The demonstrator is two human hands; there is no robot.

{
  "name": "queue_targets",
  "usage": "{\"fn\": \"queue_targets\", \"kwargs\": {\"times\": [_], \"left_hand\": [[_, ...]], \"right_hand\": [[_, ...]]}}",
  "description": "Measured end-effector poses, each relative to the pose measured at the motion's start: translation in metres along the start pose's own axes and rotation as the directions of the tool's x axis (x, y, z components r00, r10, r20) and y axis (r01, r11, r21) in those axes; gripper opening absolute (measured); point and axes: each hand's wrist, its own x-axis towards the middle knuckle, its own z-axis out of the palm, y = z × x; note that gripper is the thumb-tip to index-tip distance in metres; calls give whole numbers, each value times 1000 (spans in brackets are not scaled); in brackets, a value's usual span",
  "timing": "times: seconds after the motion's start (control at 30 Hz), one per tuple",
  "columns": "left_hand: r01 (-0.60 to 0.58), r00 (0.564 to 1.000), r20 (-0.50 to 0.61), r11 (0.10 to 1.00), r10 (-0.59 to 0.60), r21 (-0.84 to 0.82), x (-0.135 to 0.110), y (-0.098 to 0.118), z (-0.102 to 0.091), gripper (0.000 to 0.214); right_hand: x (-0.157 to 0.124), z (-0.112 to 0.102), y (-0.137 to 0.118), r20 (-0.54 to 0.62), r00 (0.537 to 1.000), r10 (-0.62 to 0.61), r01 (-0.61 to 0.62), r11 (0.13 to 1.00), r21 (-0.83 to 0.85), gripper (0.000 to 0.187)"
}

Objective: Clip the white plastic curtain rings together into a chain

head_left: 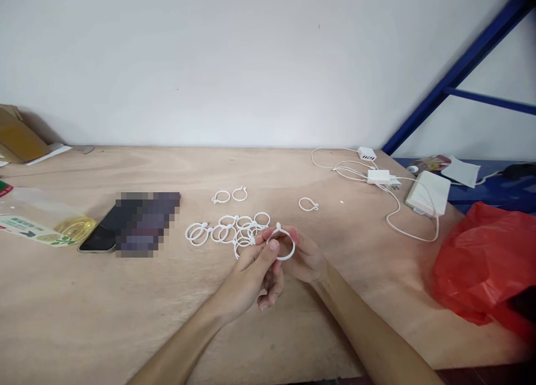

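Observation:
My left hand (pixel 254 269) pinches a white curtain ring (pixel 286 258) between thumb and fingers, with its small eyelet pointing up. On the far side, my right hand (pixel 309 256) has its fingertips closed at the ring's upper edge, and part of them is hidden behind it. Several more white curtain rings (pixel 228 227) lie in an overlapping pile just left of and beyond my hands. Farther back are two loose rings (pixel 240 199), side by side. One single ring (pixel 309 209) lies beyond my right hand.
On the left are a phone (pixel 100 234), a blurred-out patch beside it and a clear plastic package (pixel 50 226). White chargers (pixel 379 176) with cables (pixel 391 214), a white box (pixel 427 192) and a red plastic bag (pixel 481 262) occupy the right. A cardboard box (pixel 20 133) stands back left.

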Motion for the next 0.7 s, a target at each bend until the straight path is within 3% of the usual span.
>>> {"fn": "queue_targets", "kwargs": {"times": [0.07, 0.13, 0.17, 0.23, 0.27, 0.3, 0.33, 0.4, 0.5, 0.6, 0.7], "left_hand": [[-3, 999, -43, 1000, 4, 27, 1, 1, -1, 49], [-6, 992, -126, 992, 22, 126, 3, 3, -4, 49], [-9, 985, -170, 979, 44, 203, 4, 4, -6, 50], [-11, 963, -242, 918, 116, 397, 6, 5, -11, 50], [-4, 950, -266, 862, 161, 507, 6, 4, -13, 51], [12, 938, -279, 788, 204, 615, 7, 4, -16, 51], [35, 929, -282, 703, 238, 710, 7, 3, -18, 51], [85, 925, -266, 535, 270, 841, 7, 2, -21, 51], [136, 921, -269, 414, 282, 900, 6, 2, -23, 51], [162, 851, -339, 414, 400, 896, 6, 5, -24, 51], [82, 766, -386, 518, 514, 852, 8, 7, -26, 47]], "right_hand": [[1, -3, -6, -32, 999, -7, 4, 996, -89, 53], [1, -14, -14, -221, 968, -117, 47, 953, -299, 51], [1, -22, -17, -353, 906, -235, 55, 890, -452, 47], [-1, -43, -23, -520, 646, -559, -69, 636, -769, 33], [-3, -53, -25, -501, 550, -668, -212, 468, -858, 28], [-6, -63, -26, -476, 506, -719, -369, 318, -873, 27], [-8, -72, -26, -466, 497, -731, -488, 209, -848, 28], [-12, -82, -24, -468, 532, -706, -612, 61, -788, 28], [-12, -83, -20, -420, 574, -703, -606, -19, -795, 20], [-9, -69, -19, -313, 617, -722, -415, 40, -909, 20], [-8, -43, -21, -183, 795, -579, -40, 250, -967, 21]]}}
